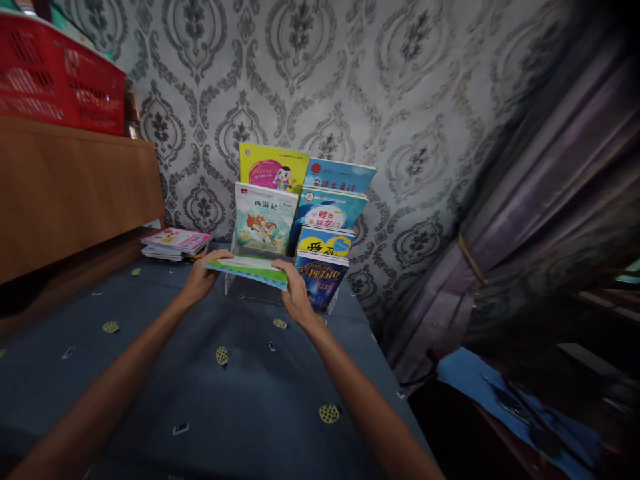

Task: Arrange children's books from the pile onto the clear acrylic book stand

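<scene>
Between my two hands is a thin green book point(250, 268), tilted nearly flat so its cover is hard to read. My left hand point(204, 275) grips its left edge and my right hand point(294, 288) its right edge. It is in front of the left side of a clear tiered book stand point(250, 288). Behind it on the stand are a white-and-green book point(265, 223) and a yellow book point(273, 167). The stand's right side carries a dark blue book point(320, 280), a yellow-and-blue book point(326, 241), a teal book point(330, 212) and a light blue book point(340, 175).
A short stack of books point(177, 240) lies on the dark patterned cloth point(220, 400) to the left. Beyond it is a wooden cabinet point(75, 193) with a red basket point(65, 77) on top. A tied curtain point(450, 293) hangs at the right, before patterned wallpaper point(300, 80).
</scene>
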The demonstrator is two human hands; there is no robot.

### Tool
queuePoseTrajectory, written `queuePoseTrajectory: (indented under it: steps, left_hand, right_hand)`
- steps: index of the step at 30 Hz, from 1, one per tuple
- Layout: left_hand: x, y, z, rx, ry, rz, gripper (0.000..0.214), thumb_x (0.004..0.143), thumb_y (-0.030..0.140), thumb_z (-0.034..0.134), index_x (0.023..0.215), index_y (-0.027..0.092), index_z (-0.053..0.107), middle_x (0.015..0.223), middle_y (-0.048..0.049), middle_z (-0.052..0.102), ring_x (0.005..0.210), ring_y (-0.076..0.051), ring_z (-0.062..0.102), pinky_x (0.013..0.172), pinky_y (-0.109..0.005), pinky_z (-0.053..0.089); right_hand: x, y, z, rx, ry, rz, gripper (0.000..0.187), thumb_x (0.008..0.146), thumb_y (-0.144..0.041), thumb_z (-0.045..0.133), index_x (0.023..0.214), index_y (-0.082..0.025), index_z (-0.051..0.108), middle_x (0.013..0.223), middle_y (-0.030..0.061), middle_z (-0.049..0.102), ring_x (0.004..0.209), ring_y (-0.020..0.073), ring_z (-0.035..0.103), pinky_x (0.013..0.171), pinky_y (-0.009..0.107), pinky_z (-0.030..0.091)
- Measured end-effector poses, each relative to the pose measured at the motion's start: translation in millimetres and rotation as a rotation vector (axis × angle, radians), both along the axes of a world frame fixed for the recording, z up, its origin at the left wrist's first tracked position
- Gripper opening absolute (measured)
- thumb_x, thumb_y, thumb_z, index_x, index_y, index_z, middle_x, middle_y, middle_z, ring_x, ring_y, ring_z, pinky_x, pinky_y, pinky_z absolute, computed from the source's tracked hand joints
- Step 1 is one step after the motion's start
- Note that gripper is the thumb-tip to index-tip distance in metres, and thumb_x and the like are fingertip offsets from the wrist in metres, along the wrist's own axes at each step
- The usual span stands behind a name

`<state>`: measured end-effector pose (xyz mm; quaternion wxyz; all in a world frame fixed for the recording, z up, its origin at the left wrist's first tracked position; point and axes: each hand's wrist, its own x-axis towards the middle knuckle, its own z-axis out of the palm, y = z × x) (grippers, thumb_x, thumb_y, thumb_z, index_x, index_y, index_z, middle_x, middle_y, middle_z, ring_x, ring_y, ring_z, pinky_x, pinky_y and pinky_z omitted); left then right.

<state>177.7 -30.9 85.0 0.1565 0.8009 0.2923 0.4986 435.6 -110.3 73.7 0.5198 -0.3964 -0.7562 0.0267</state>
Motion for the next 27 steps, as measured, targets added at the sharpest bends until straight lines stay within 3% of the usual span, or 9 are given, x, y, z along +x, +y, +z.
queuePoseTrajectory:
  steps: [5,9,16,21,27]
  left_hand:
    - [-0.7,5.9,-4.6,0.004,0.062,-0.022,0.036,0.088,0.039,0.048,0.108,0.018,0.069,0.111,-0.0104,0.072,0.107,-0.026,0.063,0.097,-0.039,0.048]
    - [1.0,20.4,7.6,-0.024,0.096,0.006,0.036,0.088,0.035,0.048,0.115,0.018,0.065,0.111,-0.009,0.07,0.096,-0.024,0.064,0.09,-0.039,0.051]
    - [16.0,53.3,29.4,-0.026,0.094,0.039,0.041,0.087,0.028,0.049,0.126,0.018,0.057,0.115,-0.0097,0.069,0.106,-0.027,0.063,0.097,-0.043,0.048]
    - [28.0,65.1,41.0,-0.025,0.121,0.126,0.039,0.087,0.025,0.053,0.126,0.021,0.057,0.113,-0.0082,0.071,0.11,-0.029,0.062,0.098,-0.041,0.046]
    - [38.8,77.3,48.6,-0.069,0.098,0.195,0.026,0.086,0.022,0.054,0.111,0.02,0.062,0.11,-0.01,0.072,0.111,-0.03,0.062,0.098,-0.041,0.045]
  right_hand:
    - [1.1,2.3,-2.3,-0.029,-0.002,-0.015,0.042,0.085,-0.014,0.039,0.121,-0.018,0.061,0.117,0.0107,0.066,0.113,0.0248,0.06,0.1,0.041,0.048]
    - [-1.8,15.4,5.1,-0.019,0.045,-0.099,0.039,0.088,-0.017,0.039,0.123,-0.018,0.058,0.118,0.011,0.067,0.111,0.0255,0.061,0.1,0.041,0.047]
    - [-5.9,52.6,9.7,-0.051,0.165,-0.212,0.04,0.095,-0.024,0.039,0.135,-0.019,0.044,0.124,0.0129,0.063,0.115,0.0267,0.059,0.102,0.042,0.047]
    - [-8.8,66.0,2.4,-0.02,0.208,-0.271,0.058,0.094,-0.026,0.04,0.149,-0.016,0.026,0.149,0.0176,0.045,0.14,0.0272,0.042,0.117,0.048,0.035]
    - [-10.8,77.6,3.0,-0.008,0.151,-0.331,0.072,0.094,-0.028,0.038,0.158,-0.012,0.007,0.163,0.0169,0.024,0.152,0.0273,0.021,0.124,0.052,0.023]
